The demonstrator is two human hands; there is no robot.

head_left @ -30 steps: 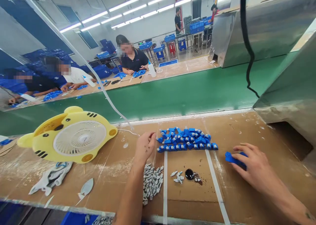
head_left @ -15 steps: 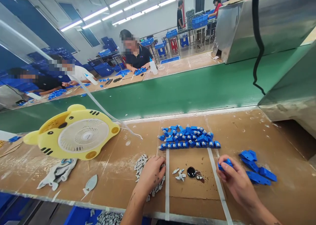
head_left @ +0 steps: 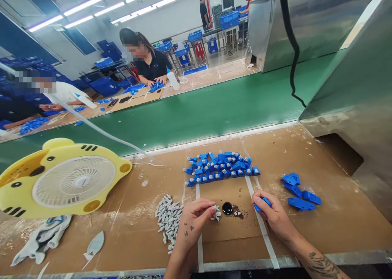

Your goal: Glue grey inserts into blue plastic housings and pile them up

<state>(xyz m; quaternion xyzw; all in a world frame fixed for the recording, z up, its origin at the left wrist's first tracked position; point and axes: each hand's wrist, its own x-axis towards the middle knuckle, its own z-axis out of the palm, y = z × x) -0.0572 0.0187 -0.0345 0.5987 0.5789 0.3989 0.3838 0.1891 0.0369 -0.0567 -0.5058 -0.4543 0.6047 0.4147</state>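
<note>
- In the head view, the right hand has its fingers wrapped around a blue piece, near the right tape strip. Part of the piece shows past the fingers, probably so that it can be reached from the other side.
- The left hand reaches over the left tape strip, its thumb and forefinger drawn together at a small cluster of grey pieces. I cannot tell whether the fingers grip one of them.
- That cluster lies just beside a round black spot, liquid or a shallow dish of it; so close a placing seems meant to keep reaches short. A brown smear adjoins the spot.
- The large grey pile lies left of the left strip, apparently as stock for the left hand.
- Loose blue blocks lie to the right, handy for the right hand.
- Blue pieces with pale ends are grouped across the far side of the table. The front ones stand in a row, likely lined up to leave the area between the strips free for handling.
- The yellow fan lies well left, apart from both hands.
</note>
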